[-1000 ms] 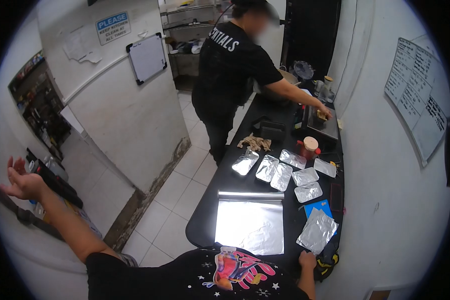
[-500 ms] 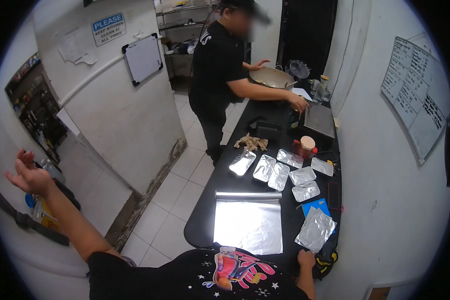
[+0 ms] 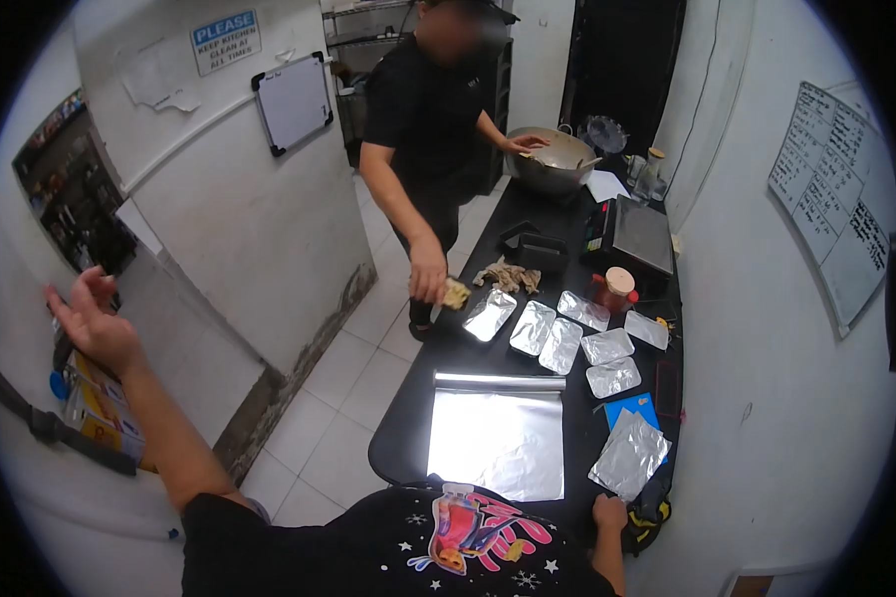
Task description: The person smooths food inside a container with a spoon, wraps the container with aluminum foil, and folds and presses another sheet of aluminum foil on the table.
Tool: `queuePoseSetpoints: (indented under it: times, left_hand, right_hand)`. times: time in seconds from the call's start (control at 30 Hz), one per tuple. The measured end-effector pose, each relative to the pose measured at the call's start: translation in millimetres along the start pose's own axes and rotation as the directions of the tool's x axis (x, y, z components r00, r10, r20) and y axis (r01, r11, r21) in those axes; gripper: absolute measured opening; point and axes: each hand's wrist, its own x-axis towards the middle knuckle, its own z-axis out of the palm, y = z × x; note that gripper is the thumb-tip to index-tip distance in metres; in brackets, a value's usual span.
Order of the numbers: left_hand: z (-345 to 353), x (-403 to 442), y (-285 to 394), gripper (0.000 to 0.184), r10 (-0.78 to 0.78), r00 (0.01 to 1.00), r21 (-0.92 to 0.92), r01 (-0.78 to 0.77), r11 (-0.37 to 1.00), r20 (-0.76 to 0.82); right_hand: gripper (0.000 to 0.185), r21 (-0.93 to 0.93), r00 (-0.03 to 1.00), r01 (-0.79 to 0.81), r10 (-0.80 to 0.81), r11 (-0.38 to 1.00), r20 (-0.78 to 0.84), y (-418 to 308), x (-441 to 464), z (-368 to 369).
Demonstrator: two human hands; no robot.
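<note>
My left hand [image 3: 95, 323] is raised out to the left, away from the table, palm up with fingers spread and nothing in it. At the near right edge of the table, my right hand [image 3: 610, 512] rests with its fingers curled in, and I see nothing in it. Just beyond it lie loose foil sheets [image 3: 629, 456] on a blue item [image 3: 635, 406]. In front of me a foil roll [image 3: 500, 381] has a long sheet [image 3: 498, 443] pulled out toward my body. Several foil-topped trays [image 3: 560, 345] sit behind the roll.
Across the table a co-worker [image 3: 418, 129] holds a small container of food [image 3: 455, 295]. Beside them stand a large wok [image 3: 551, 164], a weighing scale [image 3: 639, 234], black trays [image 3: 538, 249], a crumpled cloth [image 3: 508, 278] and a red jar [image 3: 617, 289]. A wall runs along the right.
The co-worker has swung their arm from the scale toward the foil-topped trays, now carrying the food container. My left hand has shifted slightly right and down in view; my right hand stays put.
</note>
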Motion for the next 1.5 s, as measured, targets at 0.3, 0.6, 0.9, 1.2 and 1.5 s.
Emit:
queuePoseSetpoints:
  times: [0.3, 0.6, 0.9, 1.2, 1.5]
  left_hand:
    - [35, -120, -32, 0.042, -0.401, 0.853, 0.043, 0.411, 0.91, 0.334]
    - [51, -265, -75, 0.034, -0.671, 0.362, 0.279, 0.707, 0.65, 0.647]
    - [37, -343, -75, 0.037, -0.59, 0.011, 0.543, 0.378, 0.75, 0.807]
    - [34, -396, -95, 0.049, -0.547, -0.11, 0.557, 0.202, 0.805, 0.83]
    - [132, -418, -102, 0.068, -0.411, -0.06, 0.415, 0.097, 0.904, 0.91]
  right_hand:
    - [0.052, -0.002, 1.0, 0.003, -0.003, 1.0, 0.02, 1, 1, 1]
    - [0.055, -0.017, 0.996, 0.045, -0.044, 0.999, 0.083, 4, 6, 2]
    - [0.052, 0.045, 0.998, -0.029, 0.026, 0.999, 0.061, 12, 1, 5]
    - [0.054, 0.12, 1.0, 0.026, -0.026, 0.992, -0.007, 22, -1, 17]
    - [0.054, 0.23, 0.997, 0.071, -0.062, 0.97, -0.046, 31, 3, 26]
